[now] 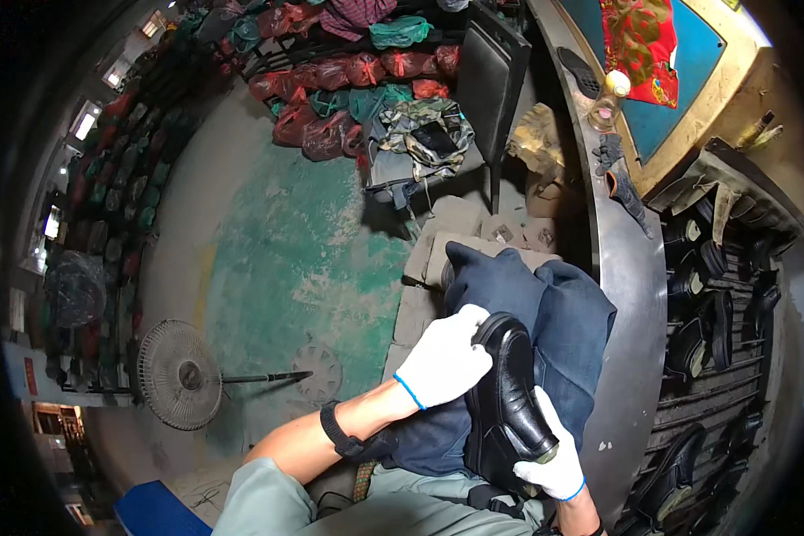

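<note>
A glossy black leather shoe lies across my lap, over my dark blue trousers. My left hand, in a white knit glove with a blue cuff, grips the shoe's upper end. My right hand, gloved the same way, holds the shoe's lower end from underneath. A black band circles my left wrist.
A curved metal bench edge runs along my right. Beyond it a conveyor rack carries several black shoes. A floor fan lies at the lower left on the worn green floor. Bagged bundles and a dark chair stand farther away.
</note>
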Tool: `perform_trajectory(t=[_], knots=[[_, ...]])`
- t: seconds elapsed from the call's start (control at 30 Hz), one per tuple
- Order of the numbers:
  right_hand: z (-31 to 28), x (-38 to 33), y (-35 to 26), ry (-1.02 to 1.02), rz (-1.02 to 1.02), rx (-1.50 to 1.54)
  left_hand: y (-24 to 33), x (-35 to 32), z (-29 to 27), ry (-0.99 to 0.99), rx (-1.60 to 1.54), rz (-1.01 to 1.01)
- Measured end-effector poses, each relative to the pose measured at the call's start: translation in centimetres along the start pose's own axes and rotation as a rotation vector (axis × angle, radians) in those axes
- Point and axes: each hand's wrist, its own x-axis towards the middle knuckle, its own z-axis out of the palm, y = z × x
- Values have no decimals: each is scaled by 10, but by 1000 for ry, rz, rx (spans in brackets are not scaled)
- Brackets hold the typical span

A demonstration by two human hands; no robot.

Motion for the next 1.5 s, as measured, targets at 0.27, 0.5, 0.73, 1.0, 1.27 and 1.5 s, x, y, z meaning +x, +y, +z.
perform_trajectory(t=[0.27, 0.5, 0.73, 1.0, 1.27, 1.5], knots=[[8, -5, 4, 38, -32, -107, -7, 9, 2, -48, 221, 117], [13, -8, 7, 87, -60, -152, -18, -15, 9, 151, 153, 263], [1, -6, 5, 45, -75, 8, -1, -34, -3, -121, -344, -54], [2, -23, -11, 105, -220, -413, -44, -15, 83, 208, -311, 128], [19, 23, -40, 272, -651, -807, -2, -9, 17, -217, -583, 35], [49, 38, -48, -29, -716, -975, -24, -15, -9, -244, -659, -11]])
